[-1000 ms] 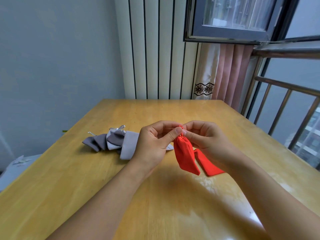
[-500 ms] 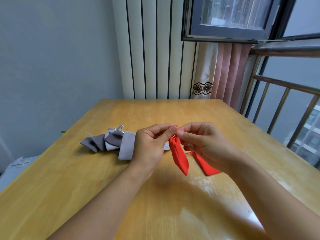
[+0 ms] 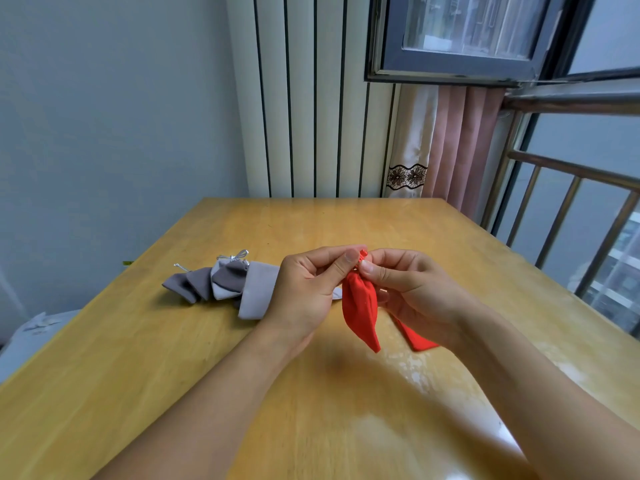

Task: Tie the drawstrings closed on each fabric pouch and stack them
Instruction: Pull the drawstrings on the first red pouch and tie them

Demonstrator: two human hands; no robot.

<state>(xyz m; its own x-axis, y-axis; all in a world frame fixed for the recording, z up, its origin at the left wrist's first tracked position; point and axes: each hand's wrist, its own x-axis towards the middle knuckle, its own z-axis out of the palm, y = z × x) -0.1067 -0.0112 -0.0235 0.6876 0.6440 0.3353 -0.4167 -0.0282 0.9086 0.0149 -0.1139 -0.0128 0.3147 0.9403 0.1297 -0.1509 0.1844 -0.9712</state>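
A red pouch (image 3: 360, 306) hangs above the wooden table (image 3: 173, 358), held by its gathered neck. My left hand (image 3: 308, 289) and my right hand (image 3: 412, 292) pinch that neck together, thumbs touching at the top. A second red pouch (image 3: 417, 341) lies flat on the table under my right wrist, mostly hidden. To the left lies a pile of grey pouches (image 3: 221, 282), dark and light, overlapping; one has a silver drawstring bow (image 3: 239, 255) at its top.
The table's far edge meets a white ribbed wall panel (image 3: 311, 98) and a pink curtain (image 3: 460, 143). A metal railing (image 3: 568, 209) runs along the right side. A pale object (image 3: 31, 330) sits beyond the table's left edge.
The red pouch has turned and hangs narrower than a second ago. Both hands stay pinched at its neck, with small finger shifts.
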